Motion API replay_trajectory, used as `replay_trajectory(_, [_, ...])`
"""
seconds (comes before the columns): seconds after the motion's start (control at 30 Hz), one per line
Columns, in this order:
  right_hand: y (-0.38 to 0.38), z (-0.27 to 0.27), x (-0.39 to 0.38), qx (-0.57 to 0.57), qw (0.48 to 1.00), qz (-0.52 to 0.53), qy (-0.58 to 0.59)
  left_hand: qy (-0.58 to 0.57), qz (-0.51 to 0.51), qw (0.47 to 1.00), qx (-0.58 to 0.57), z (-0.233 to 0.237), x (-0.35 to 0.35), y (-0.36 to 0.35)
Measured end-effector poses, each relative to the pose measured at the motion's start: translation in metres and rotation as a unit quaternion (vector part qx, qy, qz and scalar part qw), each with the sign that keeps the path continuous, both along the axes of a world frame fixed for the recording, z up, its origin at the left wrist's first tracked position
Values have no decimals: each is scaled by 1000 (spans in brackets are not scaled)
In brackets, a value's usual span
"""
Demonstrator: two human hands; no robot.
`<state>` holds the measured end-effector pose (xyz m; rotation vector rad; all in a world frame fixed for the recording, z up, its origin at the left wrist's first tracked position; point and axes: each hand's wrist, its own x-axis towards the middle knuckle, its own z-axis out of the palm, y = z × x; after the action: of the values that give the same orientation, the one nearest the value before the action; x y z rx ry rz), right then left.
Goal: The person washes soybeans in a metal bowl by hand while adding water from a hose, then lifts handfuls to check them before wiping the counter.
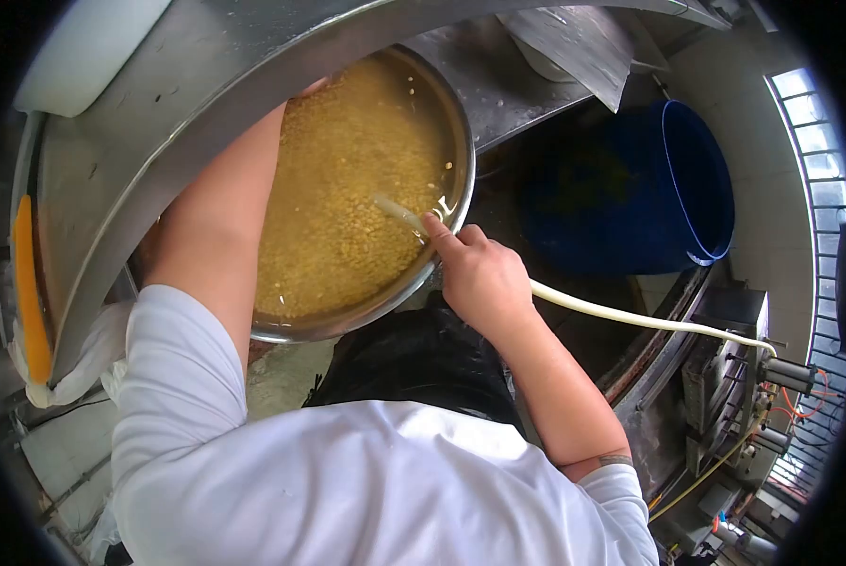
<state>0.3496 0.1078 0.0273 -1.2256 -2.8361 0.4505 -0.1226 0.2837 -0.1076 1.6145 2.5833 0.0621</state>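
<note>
A large round metal basin [465, 141] holds cloudy water over a bed of yellow beans [348, 231] that look like soybeans. At the basin's near right rim, my right hand [484, 274] is closed around a pale hose [612, 316], thumb along the top. The hose's end dips into the water over the beans. My left arm reaches along the basin's left side, and only a small part of my left hand [312, 88] shows at the far left edge of the water. Its fingers are hidden.
A curved metal edge [197, 113] arches over the basin's left side. To the right lies a big blue barrel [612, 198]. Machinery with thin tubes [772, 396] stands at the far right. A white container [88, 57] sits upper left, above an orange strip [29, 292].
</note>
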Motion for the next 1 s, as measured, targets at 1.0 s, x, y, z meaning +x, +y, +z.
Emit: replay_trajectory(1.0, [-6,4,-1,-7,1000,-3,-12,-36,24,998,-34,-3,-16,-37])
